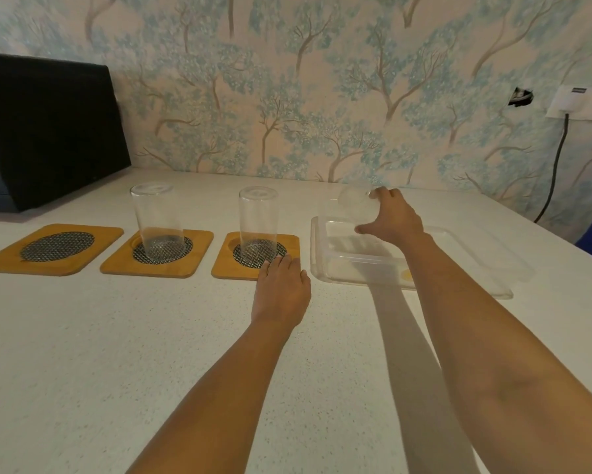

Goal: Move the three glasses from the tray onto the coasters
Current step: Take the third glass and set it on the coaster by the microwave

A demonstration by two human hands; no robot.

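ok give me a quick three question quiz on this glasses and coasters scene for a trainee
1. How many glasses already stand on coasters?
2. True or false: the left hand grips a glass.
3. Which coaster is bare: A left, B middle, C right?

Key
1. Two: the middle glass and the right glass.
2. False; it rests flat by the right coaster. The right hand is at the third glass over the tray.
3. A, the left coaster.

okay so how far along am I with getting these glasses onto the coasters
Two of three look done: one glass stands on the middle coaster, another glass on the right coaster. In hand: your right hand is wrapped around the third glass at the tray. Left: set it on the empty left coaster. Your left hand rests on the counter.
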